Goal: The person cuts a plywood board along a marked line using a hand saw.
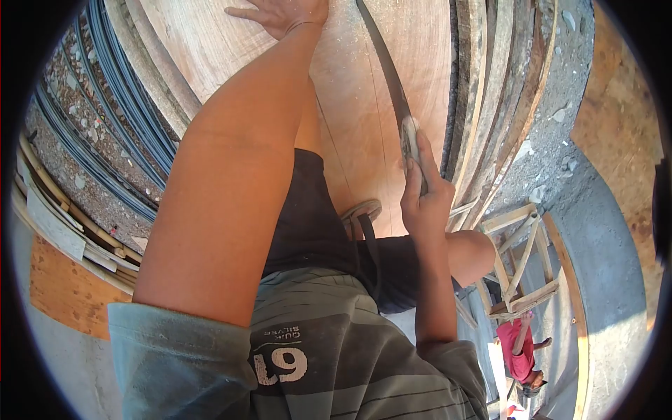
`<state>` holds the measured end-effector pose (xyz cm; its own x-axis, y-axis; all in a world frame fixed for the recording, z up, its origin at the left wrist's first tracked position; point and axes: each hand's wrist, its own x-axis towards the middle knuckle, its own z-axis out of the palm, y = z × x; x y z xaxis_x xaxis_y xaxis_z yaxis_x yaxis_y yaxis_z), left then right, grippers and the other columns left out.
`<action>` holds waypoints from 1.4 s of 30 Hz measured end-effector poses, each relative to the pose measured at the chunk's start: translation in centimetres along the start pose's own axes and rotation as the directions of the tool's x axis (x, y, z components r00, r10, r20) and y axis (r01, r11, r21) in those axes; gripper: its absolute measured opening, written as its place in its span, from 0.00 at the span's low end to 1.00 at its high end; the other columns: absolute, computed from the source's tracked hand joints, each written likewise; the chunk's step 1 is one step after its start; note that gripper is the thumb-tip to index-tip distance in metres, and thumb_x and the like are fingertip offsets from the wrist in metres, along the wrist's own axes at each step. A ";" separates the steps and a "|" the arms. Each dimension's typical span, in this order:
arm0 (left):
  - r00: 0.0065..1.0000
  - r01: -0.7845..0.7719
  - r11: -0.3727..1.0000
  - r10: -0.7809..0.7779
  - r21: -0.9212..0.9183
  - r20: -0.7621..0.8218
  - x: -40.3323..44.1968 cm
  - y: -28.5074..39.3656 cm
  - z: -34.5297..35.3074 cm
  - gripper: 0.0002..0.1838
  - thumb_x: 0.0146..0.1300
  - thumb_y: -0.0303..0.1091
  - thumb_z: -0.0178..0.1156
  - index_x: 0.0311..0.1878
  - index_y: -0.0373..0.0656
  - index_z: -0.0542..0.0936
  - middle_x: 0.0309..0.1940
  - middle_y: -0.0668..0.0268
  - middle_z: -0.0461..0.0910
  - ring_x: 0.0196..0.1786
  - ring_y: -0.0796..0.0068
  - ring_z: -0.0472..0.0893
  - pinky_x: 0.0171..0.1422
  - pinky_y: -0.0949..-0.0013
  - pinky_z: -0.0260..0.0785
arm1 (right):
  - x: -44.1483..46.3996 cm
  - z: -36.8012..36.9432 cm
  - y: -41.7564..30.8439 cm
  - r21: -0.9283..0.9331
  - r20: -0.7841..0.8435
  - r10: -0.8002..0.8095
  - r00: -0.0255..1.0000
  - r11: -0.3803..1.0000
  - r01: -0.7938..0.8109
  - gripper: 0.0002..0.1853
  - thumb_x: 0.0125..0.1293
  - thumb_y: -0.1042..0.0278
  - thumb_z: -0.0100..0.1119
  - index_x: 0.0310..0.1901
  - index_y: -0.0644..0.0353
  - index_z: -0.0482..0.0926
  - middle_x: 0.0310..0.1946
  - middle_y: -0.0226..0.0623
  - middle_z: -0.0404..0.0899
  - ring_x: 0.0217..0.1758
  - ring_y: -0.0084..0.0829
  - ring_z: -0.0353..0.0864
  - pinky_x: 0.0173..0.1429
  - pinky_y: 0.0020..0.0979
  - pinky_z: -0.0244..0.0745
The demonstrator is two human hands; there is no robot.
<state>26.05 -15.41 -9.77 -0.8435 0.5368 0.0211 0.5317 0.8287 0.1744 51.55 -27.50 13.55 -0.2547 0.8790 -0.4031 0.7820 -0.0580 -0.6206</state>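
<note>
A plywood sheet (pixel 343 63) with thin dark lines lies under both hands. My left hand (pixel 290 12) rests on it at the top edge of the view, fingers spread, holding nothing. My right hand (pixel 428 199) is wrapped round the handle (pixel 410 143) of a handsaw. From there the long dark saw blade (pixel 386 63) runs up and left over the sheet, its far end cut off by the frame. Light dust lies near the blade. A sandalled foot (pixel 364 210) shows between my hands and my body.
Long timbers (pixel 493 91) run along the sheet's right side, dark rods (pixel 129 70) along its left. Lower right, a person in red (pixel 518 350) is beside a wooden frame (pixel 521 262). Bent boards (pixel 70 241) lie at far left. Stones lie on the rough ground (pixel 556 119).
</note>
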 end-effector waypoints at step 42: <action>0.999 -0.013 1.000 0.012 -0.021 -0.035 -0.4 -0.5 0.8 0.37 0.74 0.58 0.57 0.81 0.52 0.70 0.85 0.49 0.59 0.87 0.46 0.56 0.86 0.28 0.41 | 2.3 2.5 -0.3 -0.007 0.018 0.036 0.999 0.999 -0.036 0.25 0.76 0.77 0.59 0.74 0.55 0.79 0.29 0.57 0.85 0.24 0.44 0.87 0.33 0.37 0.78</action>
<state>26.22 -15.95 -10.67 -0.8390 0.5411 0.0576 0.5410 0.8181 0.1951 49.33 -26.60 11.13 -0.2365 0.8675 -0.4376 0.7945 -0.0866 -0.6010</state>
